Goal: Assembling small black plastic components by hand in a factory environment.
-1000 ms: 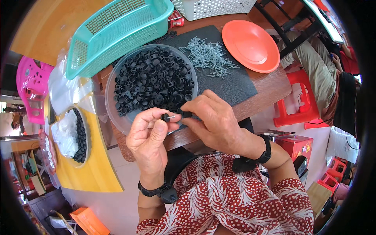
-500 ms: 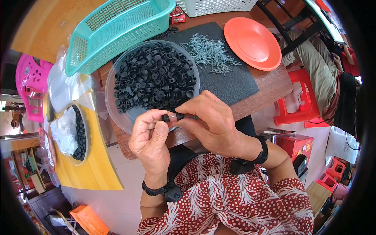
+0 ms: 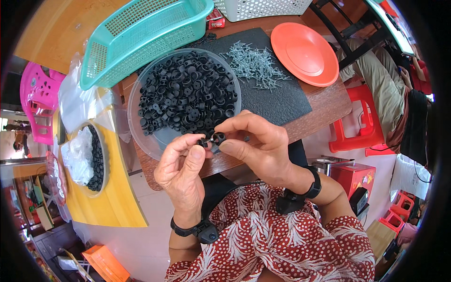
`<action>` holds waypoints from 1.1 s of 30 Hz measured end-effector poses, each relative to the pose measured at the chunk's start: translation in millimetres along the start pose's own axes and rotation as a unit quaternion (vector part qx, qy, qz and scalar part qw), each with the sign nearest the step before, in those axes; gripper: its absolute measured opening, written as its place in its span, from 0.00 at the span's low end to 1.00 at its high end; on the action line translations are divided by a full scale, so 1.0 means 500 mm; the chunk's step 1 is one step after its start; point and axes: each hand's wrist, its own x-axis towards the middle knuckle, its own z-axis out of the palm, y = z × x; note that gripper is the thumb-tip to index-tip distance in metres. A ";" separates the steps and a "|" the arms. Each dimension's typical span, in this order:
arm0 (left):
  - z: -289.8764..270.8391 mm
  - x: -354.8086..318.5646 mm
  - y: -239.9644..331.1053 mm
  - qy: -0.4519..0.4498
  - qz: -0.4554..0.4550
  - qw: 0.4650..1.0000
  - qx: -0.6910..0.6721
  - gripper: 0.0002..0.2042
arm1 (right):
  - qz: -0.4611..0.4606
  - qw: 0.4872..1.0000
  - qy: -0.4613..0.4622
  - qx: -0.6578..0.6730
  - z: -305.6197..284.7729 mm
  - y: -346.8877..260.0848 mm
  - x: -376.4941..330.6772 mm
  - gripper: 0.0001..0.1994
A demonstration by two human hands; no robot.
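Note:
Just off the near rim of the round clear tub, my left hand pinches a small black plastic part between thumb and fingers. My right hand grips a second black plastic cup-shaped part beside it. A silvery screw bridges the short gap between the two; which part it is fixed in, I cannot tell. Many similar black parts fill the clear tub. To the tub's right, a heap of screws lies on a dark mat.
An orange plate lies right of the screws. Behind the tub stands a teal basket, with a white basket farther back. At left, a yellow board bears another tub of black parts. A red stool stands at right.
My right hand has turned, tilting its black part so its round opening shows. My two hands stay close together, with the screw still between the parts.

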 end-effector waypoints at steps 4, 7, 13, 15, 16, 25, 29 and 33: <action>0.000 -0.003 0.010 0.014 0.013 0.999 0.036 0.09 | 0.112 0.976 -0.014 0.186 0.000 0.003 0.002 0.10; 0.005 -0.005 0.015 0.022 0.013 0.999 0.047 0.09 | 0.148 0.961 -0.044 0.231 -0.008 0.015 0.005 0.10; 0.010 -0.007 0.019 0.035 0.023 0.996 0.074 0.08 | 0.171 0.945 -0.054 0.274 -0.003 0.015 0.008 0.11; 0.006 -0.008 0.017 0.039 0.032 0.995 0.091 0.09 | 0.169 0.945 -0.042 0.277 -0.001 0.011 0.007 0.11; 0.004 -0.009 0.017 0.027 0.028 0.996 0.085 0.09 | 0.170 0.945 -0.044 0.278 0.000 0.009 0.007 0.11; 0.000 -0.009 0.013 0.005 0.025 0.995 0.098 0.08 | 0.161 0.951 -0.050 0.261 0.002 0.016 0.005 0.11; 0.002 -0.009 0.012 0.012 0.028 0.994 0.108 0.07 | 0.152 0.954 -0.047 0.253 0.005 0.018 0.004 0.12; 0.001 -0.006 0.011 0.008 0.055 0.990 0.129 0.07 | 0.148 0.957 -0.045 0.245 0.006 0.018 0.004 0.11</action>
